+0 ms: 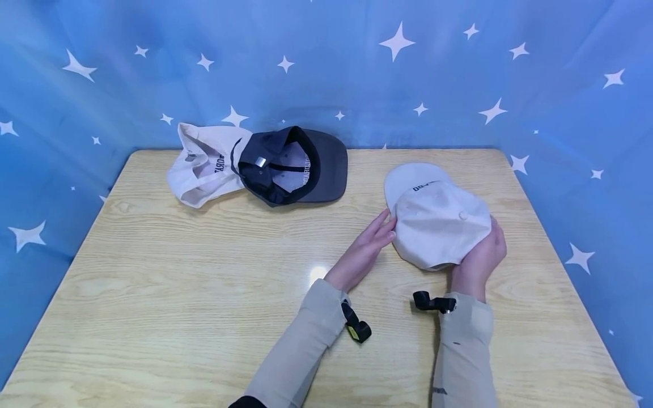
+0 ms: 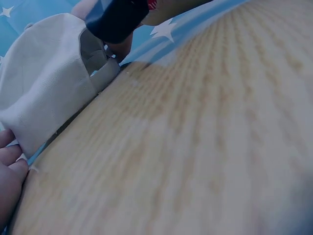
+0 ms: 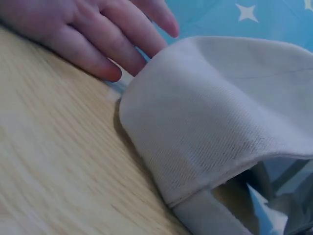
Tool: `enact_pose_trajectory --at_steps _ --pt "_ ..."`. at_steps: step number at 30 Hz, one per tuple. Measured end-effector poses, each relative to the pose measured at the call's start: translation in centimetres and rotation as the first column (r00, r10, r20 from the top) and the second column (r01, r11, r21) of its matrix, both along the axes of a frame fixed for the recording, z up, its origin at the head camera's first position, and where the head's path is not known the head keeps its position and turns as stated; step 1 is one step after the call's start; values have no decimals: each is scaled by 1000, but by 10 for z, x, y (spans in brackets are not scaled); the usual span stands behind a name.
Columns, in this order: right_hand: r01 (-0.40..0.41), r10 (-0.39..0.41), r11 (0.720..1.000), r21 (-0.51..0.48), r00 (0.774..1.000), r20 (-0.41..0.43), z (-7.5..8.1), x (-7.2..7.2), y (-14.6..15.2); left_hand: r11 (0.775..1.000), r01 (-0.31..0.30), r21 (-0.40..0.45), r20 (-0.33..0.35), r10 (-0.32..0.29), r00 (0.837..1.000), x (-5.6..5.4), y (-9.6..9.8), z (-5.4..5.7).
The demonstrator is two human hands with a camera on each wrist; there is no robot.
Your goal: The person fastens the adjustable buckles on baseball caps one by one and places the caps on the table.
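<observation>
A white baseball cap [image 1: 442,226] with dark lettering sits crown up at the right of the table, its brim pointing to the far left. My left hand [image 1: 363,252] is at the cap's left side, fingers nearly straight and fingertips at its edge. On the opposite side my right hand [image 1: 482,255] grips the cap near its back; its fingers are mostly hidden by the crown in the head view. The left wrist view shows the cap's back opening and strap [image 2: 106,74], with part of the right hand beside it.
At the back left of the wooden table [image 1: 178,294], a dark cap [image 1: 323,167] lies with its inside upward, overlapping another white cap [image 1: 204,164]. A blue cloth with white stars [image 1: 326,68] rises behind the table and along its sides.
</observation>
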State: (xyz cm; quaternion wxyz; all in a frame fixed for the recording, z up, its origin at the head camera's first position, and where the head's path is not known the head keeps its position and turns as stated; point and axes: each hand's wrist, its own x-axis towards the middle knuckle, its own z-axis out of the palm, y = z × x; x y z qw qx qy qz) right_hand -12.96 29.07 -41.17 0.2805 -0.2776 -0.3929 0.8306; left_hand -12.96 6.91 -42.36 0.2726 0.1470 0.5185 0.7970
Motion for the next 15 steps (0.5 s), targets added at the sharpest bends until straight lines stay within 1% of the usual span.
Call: enact_pose_trajectory --at_steps 2,4,7,9,11,13,15 --pt "25 -25 1000 15 1000 -15 2 0 1 1000 -1 15 -4 1 1000 0 -1 1" --pt "60 -59 998 33 998 -29 4 2 3 998 1 55 -6 -1 1000 -2 -1 0" --pt "114 -110 990 87 993 -45 8 4 4 991 -3 134 1 3 1000 -6 -4 -6" --pt "134 -127 980 144 991 -51 12 5 4 984 -29 177 12 28 1000 -9 -7 -12" --pt "142 -130 970 198 989 -71 17 6 2 975 -75 207 29 71 997 -12 -12 -16" --pt "145 -125 956 254 988 -90 23 8 -2 964 -128 233 47 120 992 -15 -19 -19" --pt "161 -132 935 316 985 -112 31 10 -8 949 -176 261 64 166 984 -17 -27 -21"
